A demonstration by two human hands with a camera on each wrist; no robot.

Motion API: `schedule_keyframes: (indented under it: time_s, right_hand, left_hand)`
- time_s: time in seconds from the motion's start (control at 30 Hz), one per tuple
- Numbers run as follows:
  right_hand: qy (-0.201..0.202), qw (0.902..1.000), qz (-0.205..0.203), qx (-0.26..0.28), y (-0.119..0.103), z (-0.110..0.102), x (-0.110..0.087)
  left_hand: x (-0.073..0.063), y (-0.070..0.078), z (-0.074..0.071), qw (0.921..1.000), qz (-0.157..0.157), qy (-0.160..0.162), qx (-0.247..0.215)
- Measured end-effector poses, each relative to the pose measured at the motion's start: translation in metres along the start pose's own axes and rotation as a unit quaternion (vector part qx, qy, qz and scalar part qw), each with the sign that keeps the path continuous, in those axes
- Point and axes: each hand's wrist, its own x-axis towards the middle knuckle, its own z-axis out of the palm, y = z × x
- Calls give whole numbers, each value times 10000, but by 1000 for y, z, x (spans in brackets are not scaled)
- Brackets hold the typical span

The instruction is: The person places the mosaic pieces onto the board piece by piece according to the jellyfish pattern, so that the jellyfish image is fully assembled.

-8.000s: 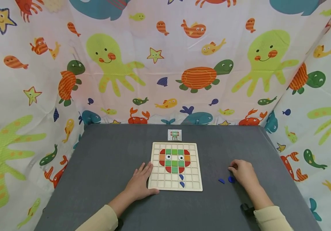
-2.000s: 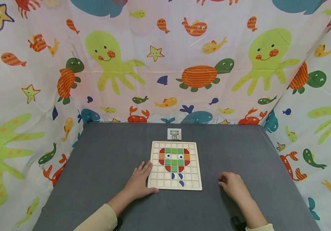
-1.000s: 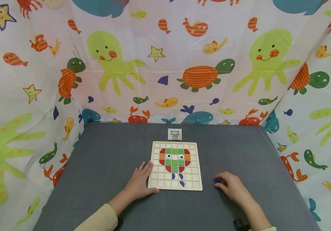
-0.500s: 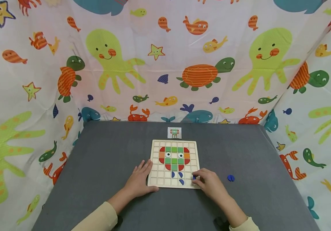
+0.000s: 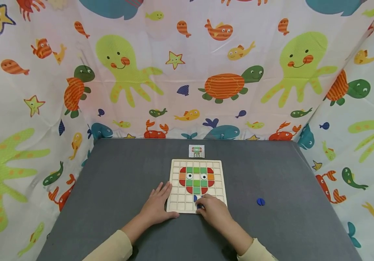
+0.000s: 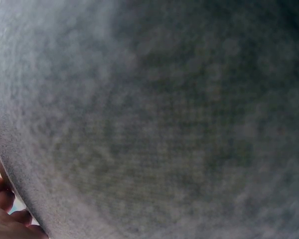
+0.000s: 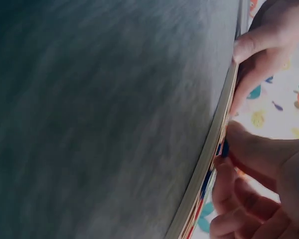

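A square wooden grid board (image 5: 178,207) lies on the grey table, with red, orange and green tiles and two eye tiles forming a face. My left hand (image 5: 156,207) rests along the board's left edge, fingers spread and straight. Over the board's lower cells, my right hand (image 5: 215,212) pinches a small blue half-round tile (image 7: 225,148) between thumb and fingertips. One blue tile (image 5: 195,198) shows in a cell just left of those fingers; the blue tiles to its right are mostly hidden by the hand.
Two blue half-round pieces (image 5: 260,202) lie together on the table to the right. A small printed pattern card (image 5: 196,151) sits behind the board. A curtain with sea animals (image 5: 187,72) hangs around the table's back and sides.
My right hand picked up a blue tile from the table at right and carried it left onto the board's lower cells. Earlier a blue tile was added on the board. The left hand stayed put.
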Motion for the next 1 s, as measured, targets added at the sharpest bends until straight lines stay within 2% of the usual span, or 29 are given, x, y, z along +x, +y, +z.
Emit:
schedule_keyframes:
  time_s: [0.23, 0.7, 1.0]
  right_hand:
    - [-10, 9996, 132, -261, -9, 4, 3]
    - [-182, 9990, 408, 44, -16, 5, 10]
    - [-10, 9990, 391, 218, -13, -1, 6]
  left_hand:
    - [0, -1, 2, 10000, -1, 28, 34]
    - [1, -2, 3, 10000, 11, 62, 62]
    - [1, -3, 4, 9999, -9, 83, 117]
